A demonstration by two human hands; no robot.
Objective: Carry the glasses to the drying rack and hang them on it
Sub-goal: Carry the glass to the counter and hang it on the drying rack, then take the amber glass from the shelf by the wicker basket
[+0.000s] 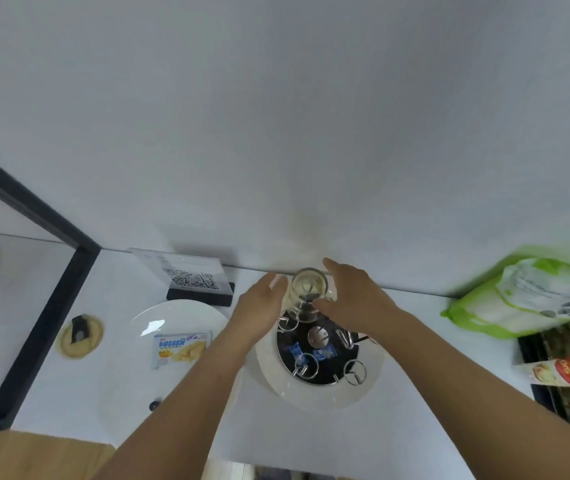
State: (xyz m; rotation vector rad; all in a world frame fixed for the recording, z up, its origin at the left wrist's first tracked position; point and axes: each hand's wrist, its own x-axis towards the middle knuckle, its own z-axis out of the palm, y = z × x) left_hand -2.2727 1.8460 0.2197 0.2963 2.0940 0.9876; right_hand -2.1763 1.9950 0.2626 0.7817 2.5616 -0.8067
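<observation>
A clear glass (309, 287) sits upside down and tilted on the far wire peg of the drying rack (317, 336), a round black base with several metal loop pegs on a white tray (321, 393). My left hand (263, 303) is just left of the glass, fingers straight and apart. My right hand (354, 299) is on its right side, fingers stretched out, thumb near the glass's lower part. I cannot tell whether either hand touches the glass. The other pegs are bare.
A white plate (159, 317) with a biscuit packet (181, 348) lies left of the rack. Behind it stands a QR-code sign (195, 280). A green and white bag (526, 296) and a red box (567, 370) are at the right. A black-framed glass panel (44, 327) bounds the left.
</observation>
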